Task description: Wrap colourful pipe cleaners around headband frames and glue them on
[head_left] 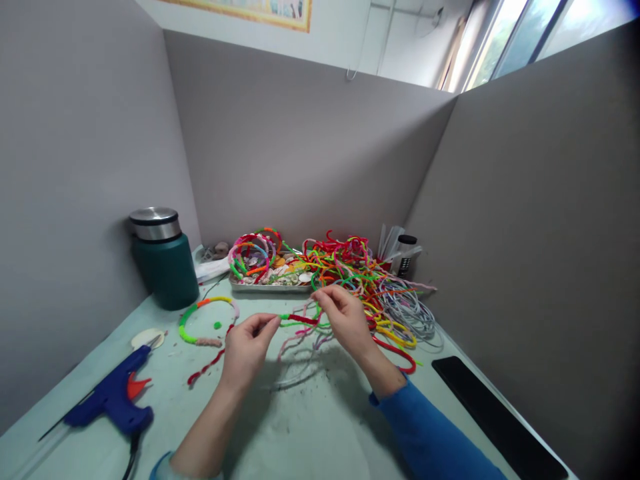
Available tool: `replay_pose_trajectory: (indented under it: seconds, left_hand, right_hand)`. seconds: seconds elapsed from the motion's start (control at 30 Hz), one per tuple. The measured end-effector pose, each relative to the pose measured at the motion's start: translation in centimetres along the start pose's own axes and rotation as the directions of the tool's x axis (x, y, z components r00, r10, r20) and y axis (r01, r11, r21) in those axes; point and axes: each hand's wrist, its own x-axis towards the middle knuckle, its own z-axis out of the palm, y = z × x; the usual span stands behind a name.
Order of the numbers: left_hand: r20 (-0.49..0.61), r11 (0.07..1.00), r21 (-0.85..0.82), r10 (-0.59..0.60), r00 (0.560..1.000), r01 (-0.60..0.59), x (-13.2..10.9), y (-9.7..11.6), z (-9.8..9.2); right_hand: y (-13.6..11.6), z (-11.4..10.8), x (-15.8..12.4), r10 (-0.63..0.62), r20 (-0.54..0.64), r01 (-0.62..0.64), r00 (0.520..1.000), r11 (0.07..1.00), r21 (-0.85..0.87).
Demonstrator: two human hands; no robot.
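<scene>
Over the middle of the table, my left hand (pixel 250 350) is closed in a pinch on the green end of a pipe cleaner (pixel 303 320) wound with green and dark red. My right hand (pixel 346 321) is pinched too, slightly higher and to the right, on a thin pipe cleaner strand close to the red winding. Its fingertips partly hide where the strand runs. A dark red twisted pipe cleaner (pixel 207 367) trails out beside my left hand. Left of that lies a ring of multicoloured pipe cleaner (pixel 189 327), with a small green dot (pixel 217 325) inside it.
A blue glue gun (pixel 113 397) and a teal bottle (pixel 167 267) stand at left. Behind my hands are a metal tray (pixel 270 288) with finished rings and a tangled heap of pipe cleaners (pixel 345 257). A black slab (pixel 495 413) lies at right; grey partitions (pixel 300 147) surround the table.
</scene>
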Motion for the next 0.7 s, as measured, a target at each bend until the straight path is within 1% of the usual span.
replay_pose_trajectory:
  seconds: [0.03,0.1,0.17,0.2,0.27,0.37,0.43,0.5,0.53,0.6,0.7]
  left_hand:
    - [-0.013,1.000,-0.010,-0.024,1.000,0.023,0.1,-0.1,0.0]
    - [-0.025,0.998,-0.043,-0.053,0.998,0.052,0.3,-0.4,-0.1]
    - [-0.030,0.994,-0.087,-0.074,0.997,0.071,0.4,-0.6,0.0]
    - [-0.029,0.991,-0.110,-0.085,0.996,0.081,0.4,-0.7,0.0]
    - [-0.019,0.983,-0.150,-0.114,0.993,0.109,0.5,-0.7,0.0]
    - [0.021,0.964,-0.210,-0.162,0.986,0.163,0.5,-0.6,0.0]
    - [0.051,0.947,-0.254,-0.190,0.980,0.197,0.5,-0.6,0.1]
    - [0.078,0.929,-0.296,-0.210,0.974,0.224,0.5,-0.5,0.1]
    - [0.090,0.920,-0.313,-0.218,0.972,0.236,0.5,-0.5,0.1]
    - [0.108,0.906,-0.343,-0.222,0.969,0.246,0.5,-0.4,0.1]
    - [0.108,0.910,-0.350,-0.199,0.974,0.225,0.5,-0.5,0.1]
  right_hand:
    - [-0.5,-0.1,-0.2,-0.010,0.040,0.009,0.999,1.000,0.014]
    - [-1.4,0.1,-0.8,-0.054,0.200,0.057,0.978,0.998,-0.008]
    - [-1.9,0.6,-1.5,-0.119,0.335,0.163,0.935,0.981,-0.104]
    - [-1.9,1.0,-1.9,-0.136,0.372,0.212,0.918,0.962,-0.172]
    - [-1.6,1.8,-2.5,-0.110,0.397,0.252,0.911,0.912,-0.325]
    - [-1.0,2.8,-3.1,0.032,0.433,0.227,0.901,0.816,-0.532]
    - [-0.9,3.1,-3.3,0.106,0.456,0.228,0.884,0.753,-0.617]
    - [-0.9,3.2,-3.3,0.140,0.469,0.234,0.872,0.722,-0.651]
    - [-1.0,3.2,-3.3,0.141,0.476,0.236,0.868,0.726,-0.646]
    - [-1.1,3.1,-3.3,0.120,0.493,0.239,0.862,0.761,-0.603]
    - [-1.4,2.9,-3.2,0.030,0.515,0.259,0.857,0.839,-0.479]
